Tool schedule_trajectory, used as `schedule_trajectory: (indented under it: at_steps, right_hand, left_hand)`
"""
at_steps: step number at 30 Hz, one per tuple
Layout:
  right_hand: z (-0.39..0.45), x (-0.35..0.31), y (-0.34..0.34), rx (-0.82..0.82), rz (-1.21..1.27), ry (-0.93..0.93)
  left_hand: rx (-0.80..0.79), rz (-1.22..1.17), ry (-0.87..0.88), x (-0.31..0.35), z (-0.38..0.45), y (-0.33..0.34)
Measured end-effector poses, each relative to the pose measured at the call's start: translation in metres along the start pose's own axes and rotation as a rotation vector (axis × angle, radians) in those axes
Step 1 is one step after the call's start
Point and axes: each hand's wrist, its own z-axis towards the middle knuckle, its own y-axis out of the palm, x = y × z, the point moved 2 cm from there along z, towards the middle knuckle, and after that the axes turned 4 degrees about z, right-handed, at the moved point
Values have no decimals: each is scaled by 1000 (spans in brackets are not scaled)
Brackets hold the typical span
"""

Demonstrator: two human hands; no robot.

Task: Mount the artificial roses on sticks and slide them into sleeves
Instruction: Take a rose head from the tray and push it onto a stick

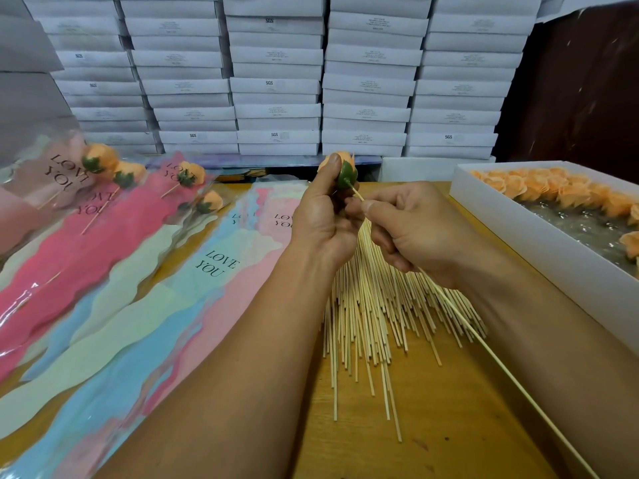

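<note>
The left hand (323, 216) is raised above the middle of the wooden tabletop (449, 409), fingers curled round a peach-coloured artificial rose with a green calyx (340, 167); the thumb lies along the bloom and the calyx points toward the right hand. The right hand (411, 229) is just beside the left, fingers curled, pinching a thin pale wooden stick (501, 364) near its upper end. The tip of this stick meets the base of the green calyx, and the shaft runs down and out toward the near right corner of the tabletop.

Beneath both hands, a fanned pile of loose wooden sticks (377, 316) lies flat at the centre of the tabletop. Along the right edge stands an open white cardboard box (539, 236) holding rows of peach roses (539, 188) at its far end over a clear plastic liner.

On the left half of the tabletop, overlapping flat sleeves in pink, blue and pale green printed "LOVE YOU" (214, 264) are spread out. At the far left corner, several finished roses on sticks inside sleeves (121, 174) lie stacked, blooms toward the far edge.

Behind the far edge of the tabletop, stacked white flat boxes (276, 81) form a wall.
</note>
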Motion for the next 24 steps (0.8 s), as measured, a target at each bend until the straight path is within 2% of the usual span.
schedule_trajectory:
  at_steps: [7,14,18,21,22,24]
  right_hand:
    - [3,5,1,74,60,88]
    - [10,16,-4,54,99,159]
    - [14,22,-20,122,139,193]
    - [18,28,-31,235,169,225]
    - [18,30,-34,268,183,234]
    - [18,33,-38,312,211,245]
  left_hand:
    - [86,72,40,-6,0,1]
    - [188,232,105,-8,-3,-1]
    - [269,777,316,-15,-10,3]
    - [319,1351,414,-20,-3,4]
    - [353,1567,369,-21,2,5]
    - [397,1877,160,-21,9,8]
